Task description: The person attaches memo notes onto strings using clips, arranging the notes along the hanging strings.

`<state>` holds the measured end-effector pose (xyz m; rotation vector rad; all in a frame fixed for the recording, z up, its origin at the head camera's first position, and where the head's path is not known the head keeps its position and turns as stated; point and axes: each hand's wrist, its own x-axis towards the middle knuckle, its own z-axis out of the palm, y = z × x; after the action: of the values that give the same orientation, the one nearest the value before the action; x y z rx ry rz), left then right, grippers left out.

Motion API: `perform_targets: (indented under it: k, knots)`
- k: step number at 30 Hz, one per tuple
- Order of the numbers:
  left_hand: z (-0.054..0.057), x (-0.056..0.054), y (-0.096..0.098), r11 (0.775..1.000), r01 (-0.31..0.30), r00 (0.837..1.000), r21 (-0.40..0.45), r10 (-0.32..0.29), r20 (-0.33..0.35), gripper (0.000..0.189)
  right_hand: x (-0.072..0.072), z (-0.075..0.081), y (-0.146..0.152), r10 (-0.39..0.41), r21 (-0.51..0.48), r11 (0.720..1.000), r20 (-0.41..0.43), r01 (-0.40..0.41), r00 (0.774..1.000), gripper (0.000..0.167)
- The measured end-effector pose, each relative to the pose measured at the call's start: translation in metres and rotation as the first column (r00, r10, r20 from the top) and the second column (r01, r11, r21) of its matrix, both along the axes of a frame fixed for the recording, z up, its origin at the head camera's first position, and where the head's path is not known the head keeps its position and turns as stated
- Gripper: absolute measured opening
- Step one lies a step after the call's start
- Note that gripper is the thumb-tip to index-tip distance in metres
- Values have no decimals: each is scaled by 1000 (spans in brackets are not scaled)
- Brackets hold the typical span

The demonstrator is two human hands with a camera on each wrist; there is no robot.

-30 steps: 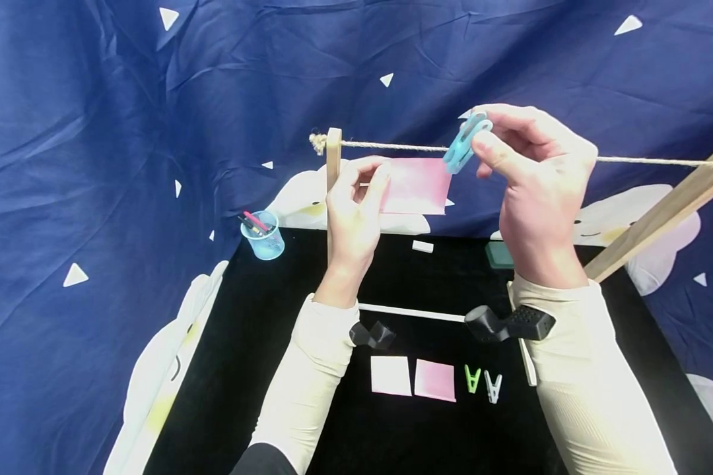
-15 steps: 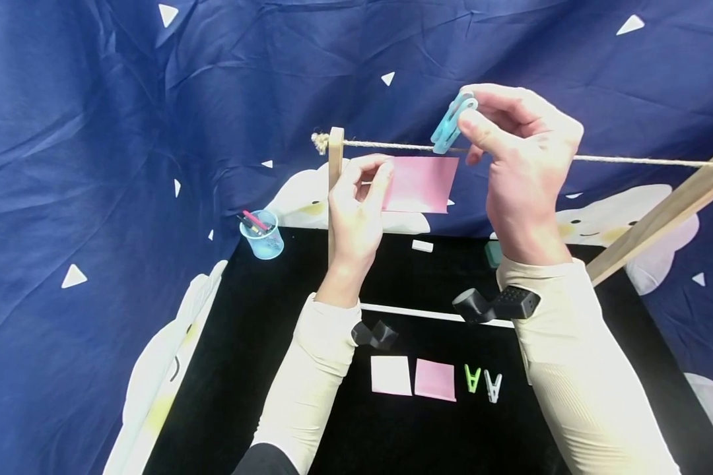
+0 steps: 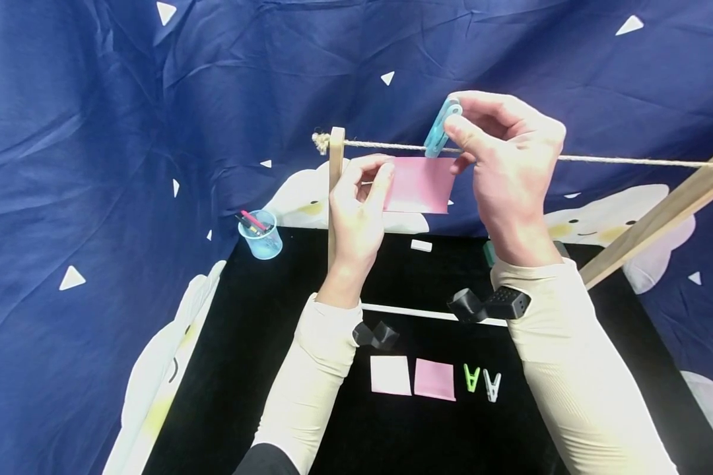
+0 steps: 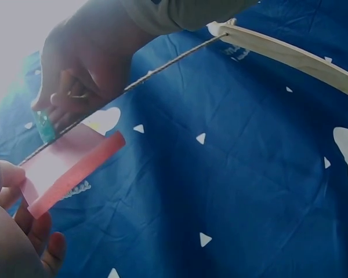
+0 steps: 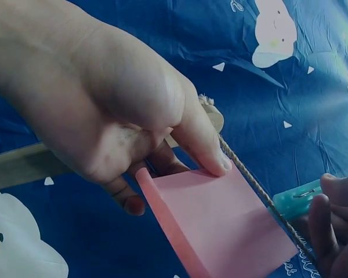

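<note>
My left hand pinches the left edge of a pink sticky note, held up just under a rope. The note's lower edge curls, as the right wrist view shows. Between thumb and fingers, my right hand pinches a blue clothespin by its handle ends. Its jaws point down at the rope, right by the note's top edge. In the left wrist view the clothespin overlaps the rope just above the note.
A wooden post and a slanted one carry the rope. On the black table lie a white note, a pink note, a green clothespin and a white clothespin. A pen cup and an eraser stand farther back.
My right hand has moved left with the blue clothespin, first up and then down onto the rope line above the note. The left hand and its note have barely moved.
</note>
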<state>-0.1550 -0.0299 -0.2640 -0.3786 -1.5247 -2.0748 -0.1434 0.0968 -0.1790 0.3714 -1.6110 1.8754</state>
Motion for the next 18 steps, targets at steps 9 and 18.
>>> perform_targets:
  k: [9,18]
  knots:
    - [0,0,1,1000,3,1000,12,-3,11,17,0,-5,1,-13,42,999,42,11,999,18]
    - [-1,1,2,1000,-12,1000,10,11,7,18,0,-8,0,12,22,1000,111,-15,994,19]
